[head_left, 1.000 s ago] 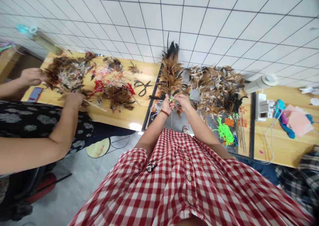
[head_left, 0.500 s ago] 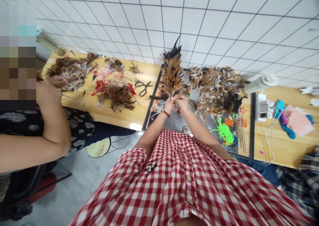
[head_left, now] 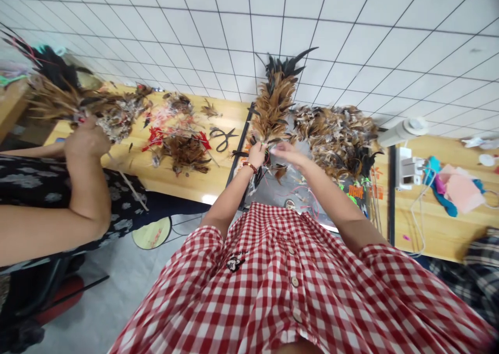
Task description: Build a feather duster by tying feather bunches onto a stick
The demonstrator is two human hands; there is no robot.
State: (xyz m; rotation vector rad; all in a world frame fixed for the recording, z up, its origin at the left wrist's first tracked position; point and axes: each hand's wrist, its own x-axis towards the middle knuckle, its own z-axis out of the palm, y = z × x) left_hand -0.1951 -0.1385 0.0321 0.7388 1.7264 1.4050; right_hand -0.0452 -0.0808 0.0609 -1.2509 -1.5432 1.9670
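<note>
My left hand (head_left: 257, 155), wearing a beaded bracelet (head_left: 250, 167), is closed around the base of a feather bunch (head_left: 275, 107) with brown feathers below and black ones at the tip. The bunch points away from me towards the wall. A bit of bright green shows at the left fingers. Just right of that base is my right hand (head_left: 289, 153), its fingertips pointing left; they are blurred, and anything between them cannot be made out. Beside it lies a wide heap of brown and black feathers (head_left: 339, 138). Thin pink string (head_left: 312, 200) curves over the dark mat.
Left of me a person's hand (head_left: 86, 138) holds another feather bunch (head_left: 58, 96). Black scissors (head_left: 223, 138), a brown feather pile (head_left: 183, 154) and red ties (head_left: 154, 137) lie on the left table. At right stand a white cylinder (head_left: 405, 130) and a white power strip (head_left: 409, 168).
My right hand has moved slightly off the feather bunch's base, and the bunch's black tip has swung right. The person at left has raised a feather bunch into view.
</note>
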